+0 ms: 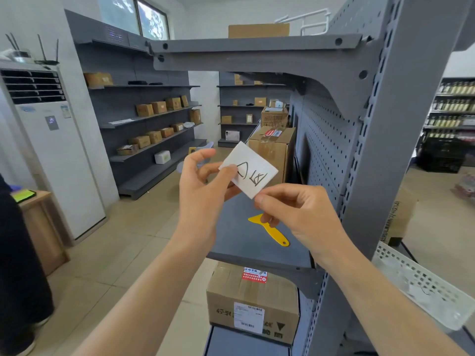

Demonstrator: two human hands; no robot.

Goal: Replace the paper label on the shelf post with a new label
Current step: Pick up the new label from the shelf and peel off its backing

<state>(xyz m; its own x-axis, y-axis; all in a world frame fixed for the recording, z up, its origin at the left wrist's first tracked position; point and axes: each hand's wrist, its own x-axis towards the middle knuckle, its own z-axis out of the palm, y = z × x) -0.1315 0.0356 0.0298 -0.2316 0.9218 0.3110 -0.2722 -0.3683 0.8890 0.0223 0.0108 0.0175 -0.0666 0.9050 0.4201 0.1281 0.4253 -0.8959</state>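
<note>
Grey shelving fills the storeroom, and a white perforated basket [421, 286] at my right seems to hold paper scraps. Both my left hand [203, 186] and right hand [295, 209] pinch the white label [253, 173] before the shelf post [385, 150]; my fingers [228, 173] close on its left edge and lower corner, its long axis tilted, handwriting slanting down-right. Below lies a yellow scraper [270, 229], handle pointing down-right.

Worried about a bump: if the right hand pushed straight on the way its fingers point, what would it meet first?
Probably the paper label it already pinches with the left hand; beyond that, likely open aisle, though depth is unclear.
</note>
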